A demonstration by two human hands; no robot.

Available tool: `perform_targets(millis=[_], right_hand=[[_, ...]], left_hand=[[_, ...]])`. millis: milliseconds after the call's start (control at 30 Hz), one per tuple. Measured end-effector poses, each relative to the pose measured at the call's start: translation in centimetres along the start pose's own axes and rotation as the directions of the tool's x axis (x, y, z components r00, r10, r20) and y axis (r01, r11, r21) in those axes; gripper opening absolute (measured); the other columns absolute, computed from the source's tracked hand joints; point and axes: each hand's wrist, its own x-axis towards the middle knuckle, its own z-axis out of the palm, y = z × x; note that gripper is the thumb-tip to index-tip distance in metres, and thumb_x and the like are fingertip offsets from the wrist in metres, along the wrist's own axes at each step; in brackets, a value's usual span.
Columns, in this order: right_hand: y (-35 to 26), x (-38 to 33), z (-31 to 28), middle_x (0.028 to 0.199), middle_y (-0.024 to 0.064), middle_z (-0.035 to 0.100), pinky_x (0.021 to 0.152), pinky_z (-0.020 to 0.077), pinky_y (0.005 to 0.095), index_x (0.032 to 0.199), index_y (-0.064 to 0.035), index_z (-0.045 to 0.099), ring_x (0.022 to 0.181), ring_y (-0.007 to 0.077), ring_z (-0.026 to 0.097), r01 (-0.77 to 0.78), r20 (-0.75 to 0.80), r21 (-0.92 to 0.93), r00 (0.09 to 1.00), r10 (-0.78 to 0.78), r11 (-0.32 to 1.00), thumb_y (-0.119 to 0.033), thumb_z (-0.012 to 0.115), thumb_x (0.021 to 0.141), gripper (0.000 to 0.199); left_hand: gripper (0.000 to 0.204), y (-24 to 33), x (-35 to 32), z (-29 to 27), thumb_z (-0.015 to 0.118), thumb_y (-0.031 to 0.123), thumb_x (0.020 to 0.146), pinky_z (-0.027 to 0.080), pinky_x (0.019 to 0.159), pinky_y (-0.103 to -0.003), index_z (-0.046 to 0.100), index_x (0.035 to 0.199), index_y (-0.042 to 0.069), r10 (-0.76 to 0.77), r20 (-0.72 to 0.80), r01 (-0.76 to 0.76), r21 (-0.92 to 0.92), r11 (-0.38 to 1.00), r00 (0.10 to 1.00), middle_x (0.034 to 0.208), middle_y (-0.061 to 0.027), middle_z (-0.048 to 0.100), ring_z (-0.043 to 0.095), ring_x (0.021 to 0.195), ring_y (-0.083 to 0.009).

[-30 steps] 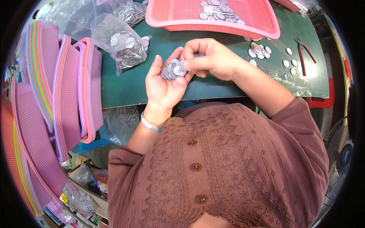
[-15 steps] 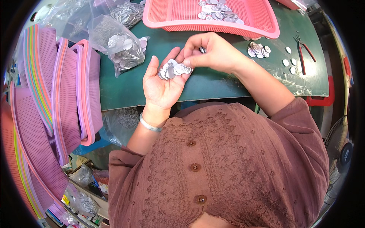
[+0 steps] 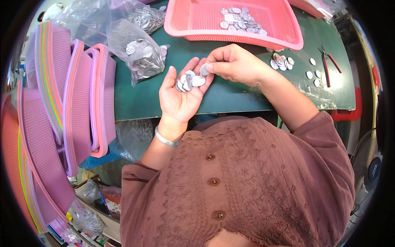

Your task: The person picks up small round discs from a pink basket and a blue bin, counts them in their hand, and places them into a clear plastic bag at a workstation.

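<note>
Discs (image 3: 198, 81): shiny metal | basket (image 3: 205, 36): smooth plastic | blouse (image 3: 263, 177): matt, crinkled cloth

Discs (image 3: 242, 21) in tray (image 3: 273, 16), pliers (image 3: 327, 71) R, bag (image 3: 121, 37) L (baskets (image 3: 78, 107) farther L)

The scene is brightly lit, and the right side of the green table (image 3: 138, 101) carries a pale, patchy sheen that suggests light from above. Silvery discs (image 3: 188, 83) gleam almost white in the left hand (image 3: 179, 99), and the clear bag (image 3: 144, 61) shows small glints. Below the table's front edge, the space falls into shadow. Fisheye distortion bows that edge and bends the stacked baskets (image 3: 78, 107); black fills the corners. The brown blouse (image 3: 255, 177) looks fairly crisp, whereas the fan (image 3: 372, 168) sits dim near the dark rim.
</note>
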Motion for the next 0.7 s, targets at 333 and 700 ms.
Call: perform_targets(millis=[333, 700], right_hand=[[-12.5, 3.5, 2.9, 0.067, 0.0114, 0.062, 0.060, 0.0466, 0.0322, 0.084, 0.0003, 0.065, 0.062, 0.0186, 0.059, 0.465, 0.080, -0.674, 0.818, -0.569, 0.574, -0.019, 0.060, 0.077, 0.022], [-17.5, 13.8, 8.3, 0.071, 0.0140, 0.063, 0.053, 0.0485, 0.0356, 0.082, 0.0017, 0.065, 0.060, 0.0234, 0.060, 0.265, 0.245, -0.945, 0.962, -0.122, 0.193, -0.015, 0.060, 0.073, 0.019]], left_hand=[[0.052, 0.5, -0.3, -0.9, 0.038, 0.036, 0.093, 0.032, 0.102, -0.047, 0.042, 0.122, -0.007, -0.027, 0.067, 0.025, 0.036, 0.999, 0.997, 0.126, -0.0250, 0.044, 0.041, 0.119, -0.0370], [0.052, 1.2, -1.6, -1.2, 0.038, 0.033, 0.094, 0.028, 0.105, -0.049, 0.036, 0.126, -0.008, -0.002, 0.078, 0.005, -0.040, 0.999, 0.997, 0.132, -0.0259, 0.037, 0.036, 0.123, -0.0378]])
